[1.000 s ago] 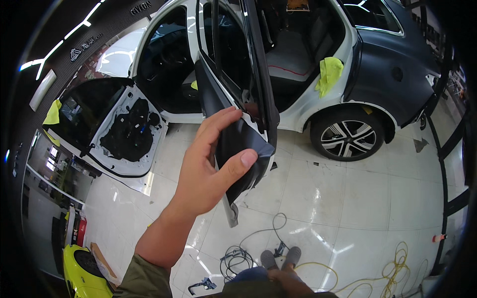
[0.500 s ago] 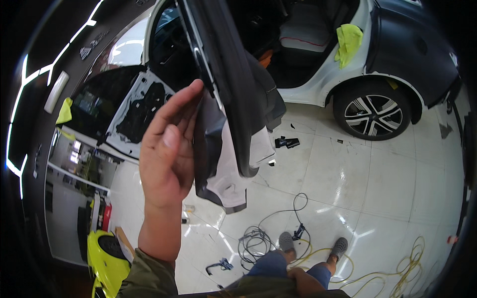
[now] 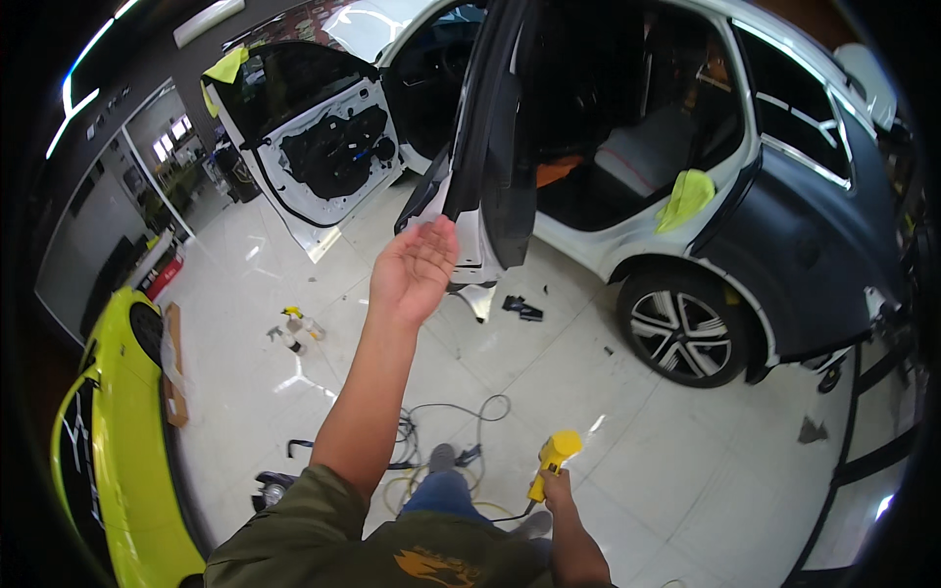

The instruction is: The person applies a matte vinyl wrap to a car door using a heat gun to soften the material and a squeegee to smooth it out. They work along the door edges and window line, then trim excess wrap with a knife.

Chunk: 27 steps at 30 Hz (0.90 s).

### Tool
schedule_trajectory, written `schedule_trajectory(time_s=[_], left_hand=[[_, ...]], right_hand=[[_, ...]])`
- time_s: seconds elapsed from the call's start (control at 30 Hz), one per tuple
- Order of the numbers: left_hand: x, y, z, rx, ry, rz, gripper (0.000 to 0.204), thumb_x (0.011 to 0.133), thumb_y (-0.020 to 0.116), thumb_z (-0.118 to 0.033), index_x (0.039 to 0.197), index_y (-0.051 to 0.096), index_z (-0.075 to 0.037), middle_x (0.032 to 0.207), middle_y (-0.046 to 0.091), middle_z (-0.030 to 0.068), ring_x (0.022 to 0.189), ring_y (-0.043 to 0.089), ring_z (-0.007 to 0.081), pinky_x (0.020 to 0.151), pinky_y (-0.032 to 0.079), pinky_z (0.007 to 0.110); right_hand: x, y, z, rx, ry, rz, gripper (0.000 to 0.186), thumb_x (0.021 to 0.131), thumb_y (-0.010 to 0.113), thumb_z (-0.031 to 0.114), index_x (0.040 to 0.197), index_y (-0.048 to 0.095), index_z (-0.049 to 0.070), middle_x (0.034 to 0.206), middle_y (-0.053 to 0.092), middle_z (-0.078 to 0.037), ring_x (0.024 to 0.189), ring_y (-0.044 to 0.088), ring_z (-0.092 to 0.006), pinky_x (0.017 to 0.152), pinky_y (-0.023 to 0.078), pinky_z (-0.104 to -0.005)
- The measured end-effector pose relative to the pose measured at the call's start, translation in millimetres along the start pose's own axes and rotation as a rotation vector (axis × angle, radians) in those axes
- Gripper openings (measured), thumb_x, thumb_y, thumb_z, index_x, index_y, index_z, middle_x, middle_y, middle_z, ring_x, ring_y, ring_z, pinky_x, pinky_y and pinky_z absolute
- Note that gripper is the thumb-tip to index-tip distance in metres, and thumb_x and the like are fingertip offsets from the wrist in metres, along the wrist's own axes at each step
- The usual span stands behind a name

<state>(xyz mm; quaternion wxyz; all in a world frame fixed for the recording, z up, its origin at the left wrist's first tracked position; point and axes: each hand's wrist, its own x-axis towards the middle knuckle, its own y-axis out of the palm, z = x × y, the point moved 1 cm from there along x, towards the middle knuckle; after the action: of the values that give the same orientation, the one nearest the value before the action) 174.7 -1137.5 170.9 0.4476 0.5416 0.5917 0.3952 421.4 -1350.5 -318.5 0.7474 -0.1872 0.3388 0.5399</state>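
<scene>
Glossy pale floor tiles (image 3: 549, 363) spread below. Fingers (image 3: 441, 243) of the left hand (image 3: 412, 277) lie side by side, loosely curled, at the lower part of the open rear door (image 3: 502, 186); contact is unclear. The right hand (image 3: 556, 486) has its fingers clamped around a yellow corded tool (image 3: 562, 447). Farther out are spray bottles (image 3: 293, 324) and the car's rear wheel (image 3: 681, 325).

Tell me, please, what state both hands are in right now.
Left hand: open, at the edge of the car door; contact cannot be told.
Right hand: closed, holding the yellow handheld tool.
</scene>
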Motion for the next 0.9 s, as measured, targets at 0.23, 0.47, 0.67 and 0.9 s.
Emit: schedule_trajectory(time_s=[0.23,0.47,0.67,0.9], left_hand=[[3,3,2,-0.263,0.035,0.052,0.016,0.09,0.05,-0.001,0.103,0.051,0.008,0.105,0.057,0.0176,0.101,0.058,0.0302,0.092,0.049,0.04],[15,2,23,-0.37,0.017,-0.078,0.01,0.089,0.054,-0.002,0.098,0.053,0.003,0.095,0.055,0.0105,0.091,0.057,0.0224,0.084,0.049,0.036],[9,9,27,-0.369,-0.011,-0.055,0.01,0.089,0.055,-0.003,0.097,0.054,0.002,0.095,0.056,0.0103,0.092,0.057,0.0232,0.086,0.049,0.037],[13,21,24,-0.327,0.016,0.024,0.015,0.089,0.055,-0.002,0.101,0.053,0.005,0.099,0.057,0.0119,0.098,0.057,0.0253,0.09,0.048,0.037]], right_hand=[[-112,-75,163,-0.008,-0.439,-0.052,0.026,0.092,0.046,0.017,0.114,0.042,0.005,0.083,0.056,-0.012,0.06,0.059,-0.0227,0.052,0.05,-0.0351],[-211,-64,161,-0.039,-0.771,0.012,0.033,0.092,0.045,0.009,0.123,0.037,0.007,0.097,0.055,-0.014,0.066,0.06,-0.0212,0.058,0.052,-0.0337],[-227,-40,148,-0.125,-0.642,0.088,0.043,0.089,0.056,0.008,0.126,0.035,0.002,0.091,0.057,-0.013,0.066,0.06,-0.019,0.057,0.051,-0.0333],[-222,-58,152,-0.187,-0.657,0.019,0.049,0.087,0.06,0.007,0.127,0.034,0.0,0.087,0.058,-0.011,0.065,0.059,-0.018,0.06,0.05,-0.0327]])
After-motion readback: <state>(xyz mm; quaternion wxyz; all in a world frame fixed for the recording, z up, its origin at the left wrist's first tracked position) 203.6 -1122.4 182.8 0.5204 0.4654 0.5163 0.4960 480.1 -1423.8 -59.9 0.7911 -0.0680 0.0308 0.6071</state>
